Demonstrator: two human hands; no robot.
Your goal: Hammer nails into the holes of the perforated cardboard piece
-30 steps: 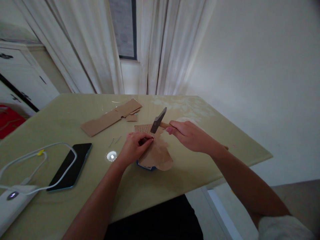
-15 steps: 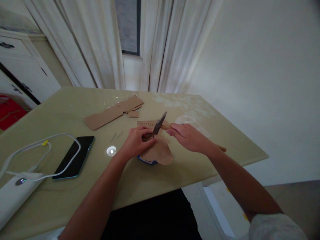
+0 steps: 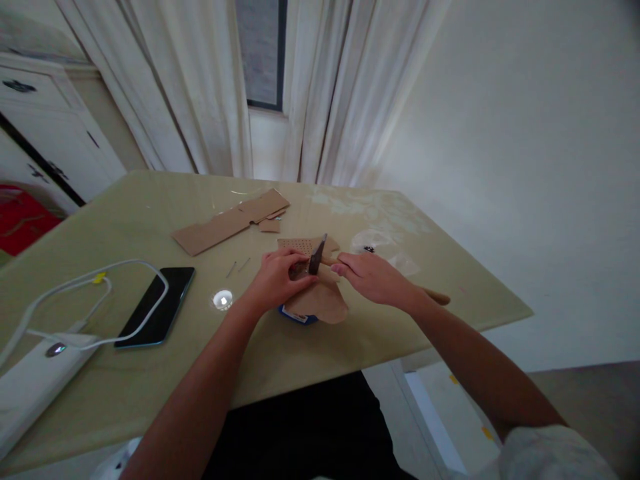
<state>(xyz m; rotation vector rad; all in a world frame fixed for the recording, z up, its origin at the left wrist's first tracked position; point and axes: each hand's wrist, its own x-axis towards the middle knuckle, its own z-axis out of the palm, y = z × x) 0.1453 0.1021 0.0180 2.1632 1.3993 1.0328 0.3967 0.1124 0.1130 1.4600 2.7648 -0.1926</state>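
My right hand (image 3: pixel 373 277) grips the wooden handle of a small hammer (image 3: pixel 317 255), whose dark metal head is down on a brown perforated cardboard piece (image 3: pixel 320 297). My left hand (image 3: pixel 277 280) is pinched closed right beside the hammer head, pressing on the cardboard; what its fingertips hold is too small to make out. The cardboard lies over a blue object (image 3: pixel 295 315) on the beige table (image 3: pixel 350 347).
A long cardboard strip (image 3: pixel 230 221) lies further back. Two thin nails (image 3: pixel 237 267) and a small round shiny object (image 3: pixel 223 300) sit left of my hands. A black phone (image 3: pixel 157 313), a white cable (image 3: pixel 90 287) and a white device (image 3: pixel 35 380) are at the left. Clear plastic (image 3: pixel 373 243) lies right.
The hammer head, raised a second ago, has come down onto the cardboard next to my left fingers. My head view shifted slightly.
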